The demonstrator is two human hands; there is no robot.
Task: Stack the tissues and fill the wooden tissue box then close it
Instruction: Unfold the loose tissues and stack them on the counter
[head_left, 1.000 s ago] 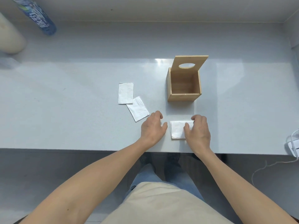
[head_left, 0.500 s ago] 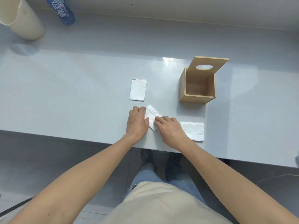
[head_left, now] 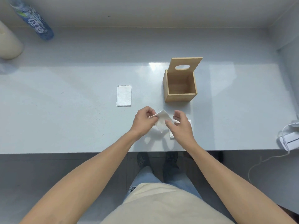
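Left hand (head_left: pixel 143 121): pinches the folded white tissue (head_left: pixel 161 120), lifted off the grey table (head_left: pixel 64 118).
Right hand (head_left: pixel 181 126): fingers apart, thumb touching that tissue.
Box: open square wooden tissue box (head_left: pixel 180 88), lid upright, beyond both hands.
Flat tissue (head_left: pixel 124 95): left of box.

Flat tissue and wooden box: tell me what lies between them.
Head view: only bare table lies between the flat tissue and the box.

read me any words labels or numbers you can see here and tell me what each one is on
Bottle, top left of the counter: white lettering on its blue label, too distorted and blurred to read.
Wooden tissue box: no text.
Tissues, such as the flat one: no text.
White device at the right edge: no readable text.
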